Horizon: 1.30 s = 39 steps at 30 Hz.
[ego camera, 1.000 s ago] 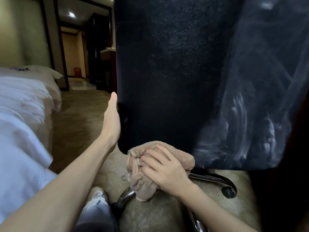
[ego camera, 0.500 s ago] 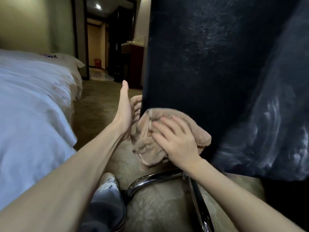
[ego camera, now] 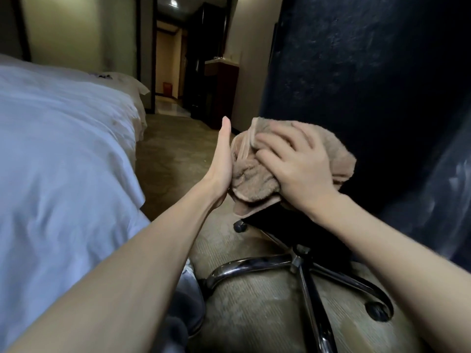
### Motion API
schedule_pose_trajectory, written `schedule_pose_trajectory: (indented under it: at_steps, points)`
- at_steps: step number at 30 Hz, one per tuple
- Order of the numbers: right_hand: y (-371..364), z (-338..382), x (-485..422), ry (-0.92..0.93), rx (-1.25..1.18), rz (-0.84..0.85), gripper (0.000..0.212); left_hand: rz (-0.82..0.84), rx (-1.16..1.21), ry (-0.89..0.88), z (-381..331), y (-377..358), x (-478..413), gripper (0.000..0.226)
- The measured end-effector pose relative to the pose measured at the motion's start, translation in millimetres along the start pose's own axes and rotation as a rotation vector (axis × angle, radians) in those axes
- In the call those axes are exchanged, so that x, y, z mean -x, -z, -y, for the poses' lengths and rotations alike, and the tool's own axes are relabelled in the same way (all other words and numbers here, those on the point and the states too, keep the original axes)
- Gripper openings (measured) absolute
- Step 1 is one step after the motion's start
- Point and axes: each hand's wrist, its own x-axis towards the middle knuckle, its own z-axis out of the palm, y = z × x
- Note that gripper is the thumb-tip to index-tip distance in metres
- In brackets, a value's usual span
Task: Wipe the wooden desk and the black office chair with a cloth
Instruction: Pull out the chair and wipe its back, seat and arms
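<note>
One bunched, fuzzy tan cloth [ego camera: 253, 179] sits pressed against the black chair [ego camera: 356, 72].

light: dim overall | source: ceiling lamp [ego camera: 174, 1] far back | lens: edges bent (right side smeared)
</note>
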Motion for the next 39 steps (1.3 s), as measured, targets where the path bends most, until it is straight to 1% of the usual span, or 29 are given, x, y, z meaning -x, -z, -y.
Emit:
schedule_pose_trajectory:
  at_steps: [3, 5, 7, 9, 11, 12, 14, 16, 18, 20, 21, 24, 26, 28, 32, 34, 36, 38, 39]
  points:
    - [-13.0, 31.6, 19.3, -0.136, -0.058, 0.040, 0.015, 0.028, 0.006, 0.033, -2.7, -0.7, 2.0, 0.094]
    - [-19.3, 47.0, 22.7, -0.191, -0.127, 0.112, 0.025, -0.019, -0.044, 0.026, -0.9, 3.3, -1.0, 0.096]
    - [-22.8, 56.8, 23.1, -0.094, -0.128, 0.233, 0.029, -0.080, -0.141, 0.061, 4.1, 14.0, -6.0, 0.096]
    - [-22.5, 59.4, 20.0, 0.067, -0.093, 0.359, 0.022, -0.093, -0.275, 0.112, 10.9, 29.5, -9.6, 0.097]
    - [-16.3, 54.5, 11.5, 0.119, -0.096, 0.435, 0.015, -0.091, -0.368, 0.139, 15.1, 41.0, -12.2, 0.094]
    - [-10.6, 49.2, 6.8, 0.118, -0.089, 0.446, 0.014, -0.115, -0.393, 0.145, 16.4, 43.5, -14.0, 0.091]
    - [2.4, 31.0, 0.1, 0.099, -0.061, 0.407, 0.015, -0.183, -0.426, 0.132, 19.0, 43.4, -19.0, 0.088]
    - [18.5, -2.9, -7.9, 0.024, -0.042, 0.335, 0.026, -0.209, -0.448, 0.091, 20.4, 36.8, -22.2, 0.075]
    - [34.6, -46.0, -17.1, -0.035, 0.059, 0.207, 0.031, -0.206, -0.476, 0.037, 22.5, 28.4, -24.3, 0.064]
    - [45.6, -81.0, -21.8, -0.072, 0.218, 0.096, 0.026, -0.210, -0.524, -0.021, 22.0, 17.1, -24.1, 0.067]
    - [47.6, -87.6, -22.9, -0.087, 0.239, 0.078, 0.025, -0.234, -0.544, -0.036, 20.1, 11.6, -24.9, 0.071]
    - [41.8, -68.2, -8.0, -0.093, 0.155, 0.095, 0.023, -0.371, -0.627, -0.044, 12.6, 3.0, -24.7, 0.074]
    - [32.1, -40.0, 15.0, -0.121, 0.079, 0.114, 0.014, -0.413, -0.646, -0.107, 11.9, -0.6, -24.1, 0.071]
    - [23.3, -11.9, 38.5, -0.110, 0.023, 0.169, 0.012, -0.440, -0.649, -0.139, 12.9, -4.2, -21.6, 0.068]
    - [8.6, 19.7, 69.0, 0.059, -0.104, 0.314, 0.015, -0.417, -0.639, -0.130, 19.3, -3.8, -19.4, 0.068]
    - [6.4, 22.9, 71.3, 0.158, -0.107, 0.406, 0.013, -0.413, -0.630, -0.119, 20.1, 0.1, -20.0, 0.068]
    - [11.4, 16.6, 65.4, 0.241, -0.115, 0.505, 0.014, -0.411, -0.628, -0.118, 21.0, 3.9, -21.7, 0.061]
    - [25.0, -1.1, 45.0, 0.293, -0.095, 0.522, 0.013, -0.417, -0.634, -0.119, 20.8, 5.8, -22.1, 0.051]
    - [33.7, -12.3, 29.5, 0.294, -0.074, 0.478, 0.012, -0.421, -0.629, -0.118, 20.0, 7.2, -22.0, 0.051]
